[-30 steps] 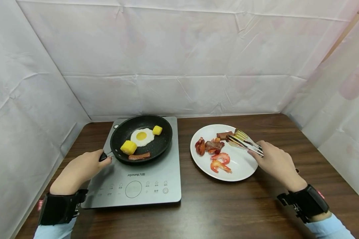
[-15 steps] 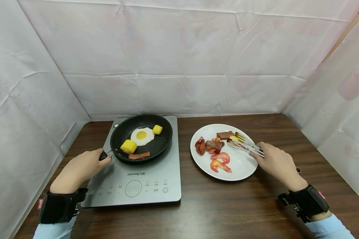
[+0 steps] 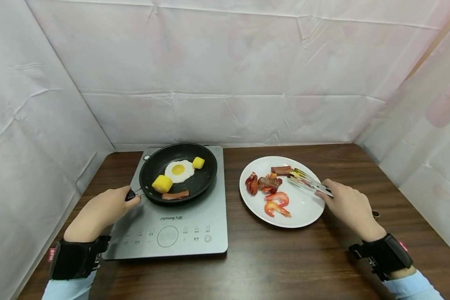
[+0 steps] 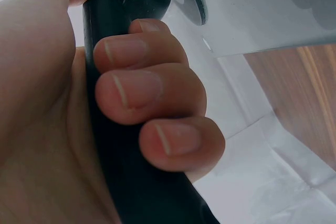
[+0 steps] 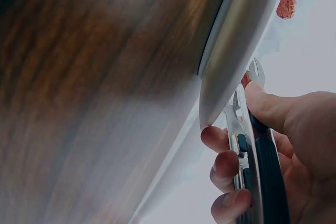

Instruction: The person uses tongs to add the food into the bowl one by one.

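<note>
My left hand (image 3: 101,212) grips the black handle (image 4: 105,87) of a frying pan (image 3: 202,183), fingers curled round it in the left wrist view. The pan holds a fried egg (image 3: 178,170), two yellow cubes (image 3: 162,183) and a brown strip (image 3: 175,195). My right hand (image 3: 348,206) holds metal tongs (image 3: 315,184) with dark grips (image 5: 270,177). Their ends are over the white plate (image 3: 303,212), at a small yellow piece (image 3: 294,174) beside a brown sausage-like piece (image 3: 281,170). Whether the tongs pinch it I cannot tell.
The pan sits on a silver induction cooker (image 3: 210,216) on a dark wooden table (image 3: 270,258). Shrimp (image 3: 277,198) and browned meat pieces (image 3: 269,183) lie on the plate. White sheeting (image 3: 225,116) walls the back and both sides.
The ends of the tongs have come closer together at the yellow piece, which now shows more clearly. My left hand and the pan have stayed put.
</note>
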Action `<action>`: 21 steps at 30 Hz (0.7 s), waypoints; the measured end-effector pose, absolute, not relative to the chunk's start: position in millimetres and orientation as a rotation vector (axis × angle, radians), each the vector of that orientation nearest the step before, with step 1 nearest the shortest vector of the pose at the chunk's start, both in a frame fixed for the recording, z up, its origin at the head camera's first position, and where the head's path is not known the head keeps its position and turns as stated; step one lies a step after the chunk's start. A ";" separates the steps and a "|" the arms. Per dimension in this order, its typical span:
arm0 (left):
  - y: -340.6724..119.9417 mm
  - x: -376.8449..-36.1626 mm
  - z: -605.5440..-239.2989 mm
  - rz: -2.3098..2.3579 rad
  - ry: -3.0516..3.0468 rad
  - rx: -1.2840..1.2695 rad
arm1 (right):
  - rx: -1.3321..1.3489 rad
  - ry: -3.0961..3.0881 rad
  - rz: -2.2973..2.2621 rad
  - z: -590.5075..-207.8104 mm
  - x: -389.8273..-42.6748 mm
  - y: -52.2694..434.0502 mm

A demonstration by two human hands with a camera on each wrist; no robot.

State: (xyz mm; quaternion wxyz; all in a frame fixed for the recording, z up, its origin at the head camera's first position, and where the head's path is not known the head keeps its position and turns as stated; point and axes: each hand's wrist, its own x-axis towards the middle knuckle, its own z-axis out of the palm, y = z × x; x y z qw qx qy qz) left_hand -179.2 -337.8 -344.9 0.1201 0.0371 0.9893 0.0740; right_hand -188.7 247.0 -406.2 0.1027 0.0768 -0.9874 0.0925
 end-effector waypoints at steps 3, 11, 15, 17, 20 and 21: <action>-337.4 -179.2 -345.0 0.218 2.895 0.112 | 0.217 -2.918 0.269 -406.4 -188.3 247.3; -336.6 -177.8 -345.2 0.233 2.894 0.107 | 0.226 -2.917 0.273 -405.9 -187.6 247.3; -336.6 -177.6 -345.5 0.235 2.888 0.108 | 0.229 -2.914 0.272 -404.7 -186.9 247.3; -336.5 -177.5 -345.6 0.238 2.890 0.109 | 0.225 -2.918 0.274 -403.9 -186.1 247.1; -336.7 -177.6 -345.4 0.239 2.898 0.109 | 0.221 -2.920 0.276 -403.6 -184.8 247.2; -336.9 -177.8 -345.2 0.238 2.899 0.108 | 0.222 -2.916 0.275 -403.8 -184.5 247.4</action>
